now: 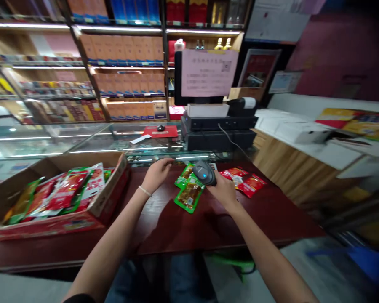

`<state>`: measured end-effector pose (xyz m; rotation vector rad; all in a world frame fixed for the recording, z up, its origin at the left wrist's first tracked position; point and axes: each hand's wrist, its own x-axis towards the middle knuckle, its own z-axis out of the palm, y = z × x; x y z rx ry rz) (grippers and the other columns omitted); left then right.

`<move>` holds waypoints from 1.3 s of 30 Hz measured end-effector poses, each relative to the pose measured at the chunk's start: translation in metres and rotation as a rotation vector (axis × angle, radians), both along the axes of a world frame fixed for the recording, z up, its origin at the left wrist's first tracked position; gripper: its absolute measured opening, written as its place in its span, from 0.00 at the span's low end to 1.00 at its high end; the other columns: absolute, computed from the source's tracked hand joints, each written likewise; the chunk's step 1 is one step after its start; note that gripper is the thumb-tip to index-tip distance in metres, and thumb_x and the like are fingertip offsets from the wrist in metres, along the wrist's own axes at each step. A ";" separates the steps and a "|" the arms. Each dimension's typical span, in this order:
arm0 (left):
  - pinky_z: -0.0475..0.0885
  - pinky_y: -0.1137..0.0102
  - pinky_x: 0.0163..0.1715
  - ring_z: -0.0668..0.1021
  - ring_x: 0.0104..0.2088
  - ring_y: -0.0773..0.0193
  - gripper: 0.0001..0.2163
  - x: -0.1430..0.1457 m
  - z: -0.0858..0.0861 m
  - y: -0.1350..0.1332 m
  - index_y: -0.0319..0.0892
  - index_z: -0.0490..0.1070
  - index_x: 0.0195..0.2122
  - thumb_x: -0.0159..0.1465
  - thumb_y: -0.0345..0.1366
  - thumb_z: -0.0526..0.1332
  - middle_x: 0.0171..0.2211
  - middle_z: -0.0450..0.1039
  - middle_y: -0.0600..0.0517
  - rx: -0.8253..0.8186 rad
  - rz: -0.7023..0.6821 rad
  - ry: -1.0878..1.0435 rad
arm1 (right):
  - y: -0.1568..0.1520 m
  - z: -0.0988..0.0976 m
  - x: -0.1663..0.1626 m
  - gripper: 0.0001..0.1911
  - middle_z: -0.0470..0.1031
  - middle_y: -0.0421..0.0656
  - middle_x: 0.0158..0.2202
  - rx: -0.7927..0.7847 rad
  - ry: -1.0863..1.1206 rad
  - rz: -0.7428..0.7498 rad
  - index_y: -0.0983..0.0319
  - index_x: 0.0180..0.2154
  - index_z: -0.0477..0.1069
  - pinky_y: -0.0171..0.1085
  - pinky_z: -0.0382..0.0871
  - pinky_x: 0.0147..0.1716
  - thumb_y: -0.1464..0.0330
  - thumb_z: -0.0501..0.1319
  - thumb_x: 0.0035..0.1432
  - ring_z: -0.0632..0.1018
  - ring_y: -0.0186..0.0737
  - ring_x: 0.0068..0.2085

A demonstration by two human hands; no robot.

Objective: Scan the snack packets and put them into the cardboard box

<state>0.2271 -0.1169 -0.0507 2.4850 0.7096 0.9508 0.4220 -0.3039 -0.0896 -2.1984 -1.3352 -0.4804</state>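
My right hand (222,190) is closed around a dark grey barcode scanner (204,172) with a small blue light, its head held over green snack packets (189,195) lying on the dark red counter (183,227). My left hand (157,173) rests just left of those packets, fingers curled down onto the counter's far edge, with nothing visible in it. Red snack packets (244,180) lie to the right of the scanner.
An open cardboard box (112,191) with several red and green packets stands at the left. Behind the counter are a glass display case (82,141), a monitor with a pink notice (208,72), a black register unit (219,130) and stocked shelves. A white side counter (290,126) runs right.
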 end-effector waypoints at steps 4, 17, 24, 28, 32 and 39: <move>0.70 0.66 0.50 0.77 0.47 0.59 0.13 0.088 -0.025 -0.035 0.43 0.73 0.49 0.64 0.34 0.55 0.46 0.77 0.49 -0.063 -0.177 0.026 | -0.051 -0.013 0.053 0.18 0.80 0.43 0.34 -0.010 0.020 -0.135 0.58 0.45 0.72 0.35 0.59 0.29 0.60 0.61 0.53 0.78 0.44 0.34; 0.63 0.61 0.57 0.71 0.54 0.55 0.19 0.289 -0.125 -0.154 0.39 0.69 0.53 0.61 0.39 0.59 0.52 0.70 0.42 0.015 -0.529 0.149 | -0.152 -0.046 0.163 0.18 0.80 0.43 0.32 0.060 0.017 -0.407 0.57 0.44 0.71 0.36 0.61 0.29 0.56 0.61 0.53 0.79 0.46 0.33; 0.65 0.58 0.52 0.71 0.50 0.49 0.21 0.287 -0.119 -0.152 0.40 0.67 0.51 0.58 0.42 0.61 0.49 0.69 0.41 0.051 -0.292 0.400 | -0.147 -0.050 0.165 0.18 0.80 0.44 0.32 0.079 0.044 -0.408 0.58 0.44 0.71 0.36 0.61 0.30 0.56 0.61 0.53 0.79 0.46 0.33; 0.66 0.58 0.49 0.72 0.49 0.47 0.20 0.263 -0.108 -0.126 0.40 0.66 0.50 0.57 0.38 0.61 0.47 0.69 0.39 0.025 -0.241 0.554 | -0.137 -0.049 0.157 0.17 0.80 0.44 0.31 0.054 0.046 -0.380 0.58 0.42 0.71 0.35 0.60 0.28 0.56 0.61 0.53 0.79 0.45 0.32; 0.68 0.59 0.46 0.74 0.48 0.48 0.21 0.224 -0.104 -0.092 0.42 0.64 0.51 0.56 0.36 0.61 0.49 0.66 0.40 -0.080 -0.205 0.643 | -0.120 -0.042 0.140 0.16 0.80 0.43 0.31 0.036 0.064 -0.331 0.58 0.41 0.72 0.35 0.59 0.28 0.57 0.62 0.52 0.79 0.45 0.32; 0.69 0.64 0.45 0.76 0.45 0.54 0.19 0.133 -0.105 -0.026 0.43 0.65 0.49 0.56 0.31 0.60 0.48 0.65 0.42 -0.158 -0.115 0.641 | -0.070 -0.028 0.091 0.19 0.80 0.44 0.32 0.058 0.079 -0.237 0.56 0.45 0.72 0.36 0.60 0.28 0.57 0.61 0.53 0.79 0.46 0.31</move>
